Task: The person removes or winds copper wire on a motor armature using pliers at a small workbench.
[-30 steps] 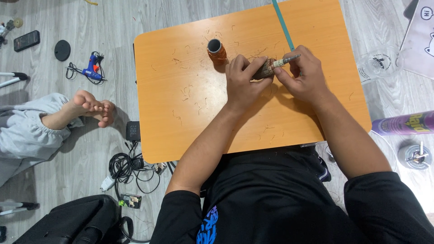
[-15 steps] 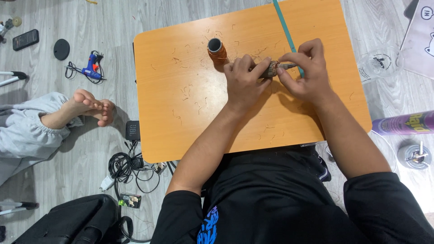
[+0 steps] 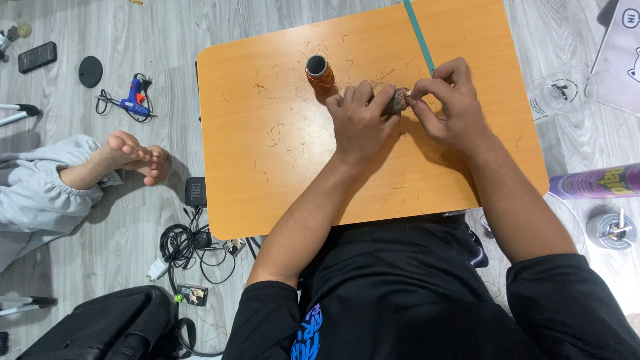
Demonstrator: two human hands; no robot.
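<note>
Floor, far left: a dark phone [image 3: 33, 57], a black disc [image 3: 90, 71] and a blue glue gun [image 3: 134, 98] lie on the grey boards; another person's bare feet [image 3: 137, 155] rest near the desk's edge.
Below the desk: a tangle of black cables [image 3: 190, 245] and a black bag [image 3: 107, 329].
Desk [image 3: 267, 167]: orange top, flecked with short fibre scraps.
Spool [image 3: 319, 71]: copper-coloured, upright, just behind my left hand.
Left hand [image 3: 360, 120]: closed around a small brownish bundle [image 3: 398, 101], pinning it just above the desk.
Right hand [image 3: 450, 100]: fingertips pinched at the bundle's right end — the two hands meet there.
Doing it well, I judge: keep the left grip firm and low, work the end with small pinches.
Teal strip [image 3: 419, 33]: runs behind the right hand.
Right floor: clear cup [image 3: 562, 90], purple spray can [image 3: 597, 181].
</note>
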